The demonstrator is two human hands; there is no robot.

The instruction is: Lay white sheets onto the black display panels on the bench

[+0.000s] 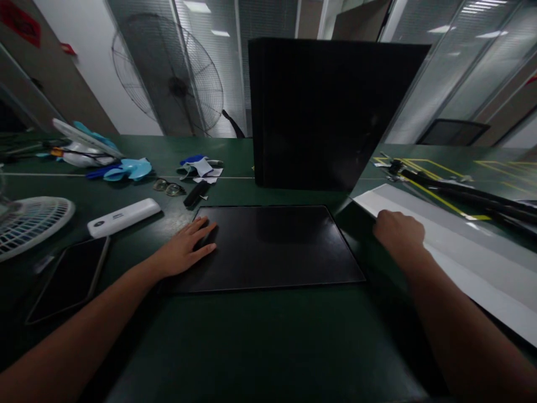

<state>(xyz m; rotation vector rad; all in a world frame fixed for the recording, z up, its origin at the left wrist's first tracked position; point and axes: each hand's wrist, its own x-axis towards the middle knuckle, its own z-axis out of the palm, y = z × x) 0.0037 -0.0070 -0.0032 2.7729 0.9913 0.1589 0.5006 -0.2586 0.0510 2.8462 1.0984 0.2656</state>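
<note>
A flat black rectangular panel with a thin raised border lies on the green table in front of me. My left hand rests palm down on its left side, fingers spread. At the right, my right hand is closed at the near left edge of a long white panel. The fingertips are hidden, but the fist seems to pinch that edge. The white panel lies at a slant, with a crease or bend along its length.
A large black box-like object stands behind the black panel. At left are a white power bank-like device, a phone or tablet, glasses and a white fan grille. Black rods lie at far right.
</note>
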